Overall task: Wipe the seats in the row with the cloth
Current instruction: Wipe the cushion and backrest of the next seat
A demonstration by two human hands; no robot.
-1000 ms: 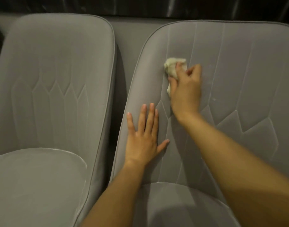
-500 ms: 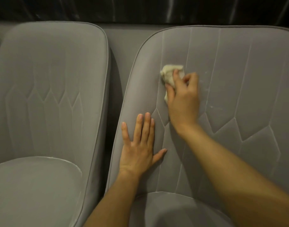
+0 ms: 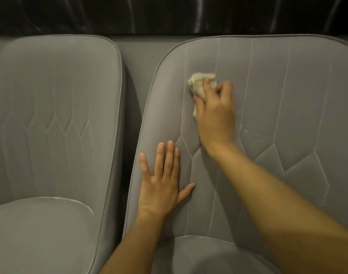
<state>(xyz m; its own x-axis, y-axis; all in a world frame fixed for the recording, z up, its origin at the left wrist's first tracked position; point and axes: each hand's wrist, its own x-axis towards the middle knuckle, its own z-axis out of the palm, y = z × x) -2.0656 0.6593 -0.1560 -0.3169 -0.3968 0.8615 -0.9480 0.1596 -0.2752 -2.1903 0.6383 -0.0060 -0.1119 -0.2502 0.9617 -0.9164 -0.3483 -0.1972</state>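
Two grey velvet-upholstered seats with stitched diamond quilting stand side by side before a dark, glossy wall panel (image 3: 169, 14). The right-hand grey seat (image 3: 287, 95) fills most of the view; the left-hand grey seat (image 3: 56, 115) stands just beside it, separated by a narrow shadowed gap.

A small, crumpled cream-coloured cloth (image 3: 198, 84) lies against the upper left part of the right-hand seat's backrest, close to a vertical stitch line. Bunched into a wad, it has its long axis running roughly up and down the backrest: the broader crumpled end points upward, and a narrow tail shows below, beside the thumb.

The right hand (image 3: 215, 115) clasps the cloth, fingers curled over its top and thumb along its left edge, pressing it to the fabric. The back of this hand faces the camera, and the bare forearm extends diagonally from the lower right corner toward the upper left.

The left hand (image 3: 161, 186) holds nothing. It lies flat on the lower left part of the same backrest, palm down, fingers extended upward and close together, thumb splayed to the right. Its forearm rises from the bottom edge, above the front of the seat cushion.
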